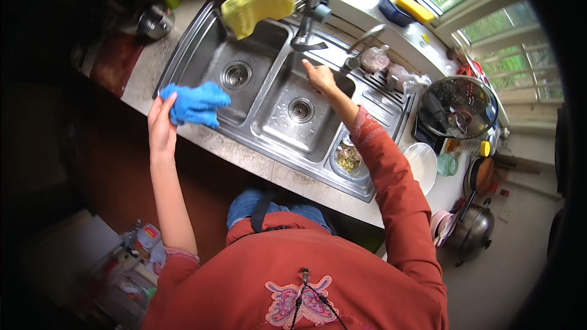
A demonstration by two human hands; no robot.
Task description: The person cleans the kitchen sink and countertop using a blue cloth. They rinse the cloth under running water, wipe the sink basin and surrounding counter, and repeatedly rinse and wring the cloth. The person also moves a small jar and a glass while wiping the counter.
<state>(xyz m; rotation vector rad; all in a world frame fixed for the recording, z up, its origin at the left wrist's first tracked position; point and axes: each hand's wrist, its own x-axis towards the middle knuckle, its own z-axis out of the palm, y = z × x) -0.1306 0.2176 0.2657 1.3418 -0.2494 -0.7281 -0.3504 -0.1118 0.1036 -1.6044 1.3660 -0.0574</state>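
Note:
My left hand (162, 121) grips a crumpled blue cloth (195, 103) above the front left rim of the stainless steel double sink (257, 130). Over the right basin (286, 135) reaches my right hand (321, 77), a digit stretched towards the faucet (302, 36); nothing shows in it, though its other fingers are partly hidden. Water drops dot the floor of that basin around its drain strainer (301, 110). The left basin (213, 71) has a drain strainer (236, 74) too. A yellow cloth (259, 4) hangs at the back of the left basin.
A container of food scraps (348, 158) sits at the sink's right front corner. Bagged bulbs (375, 58) lie on the drainboard. Beyond are a glass lid (458, 105), a white bowl (419, 165) and a lidded pot (472, 231). A metal kettle (156, 22) stands left.

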